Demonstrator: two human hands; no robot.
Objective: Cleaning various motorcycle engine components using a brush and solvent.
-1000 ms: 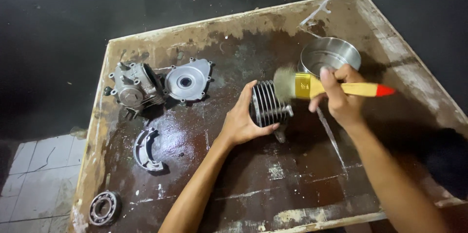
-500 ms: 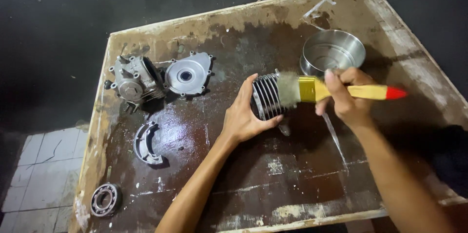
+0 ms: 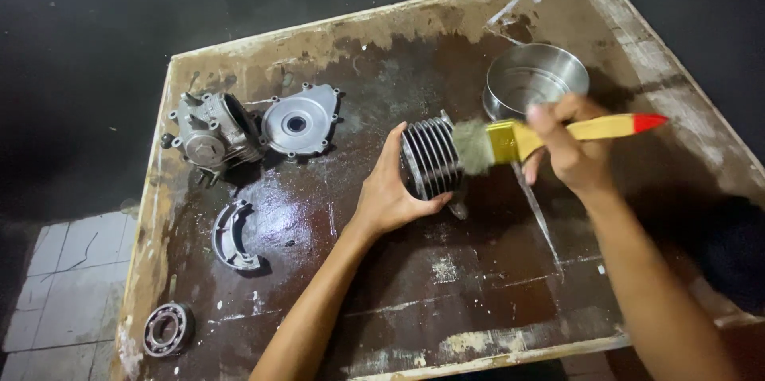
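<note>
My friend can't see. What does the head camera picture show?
A left hand holds a finned metal cylinder while the right hand brushes it with a yellow paintbrush. Around them on the wet wooden board lie a metal bowl, engine parts and a bearing.

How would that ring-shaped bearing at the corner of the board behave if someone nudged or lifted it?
The bearing looks like solid metal, so probably heavy for its size and stiff. It lies flat on the wet board, so a nudge would likely slide it rather than roll it. It sits close to the board's edge, so a push outward might drop it off.
</note>
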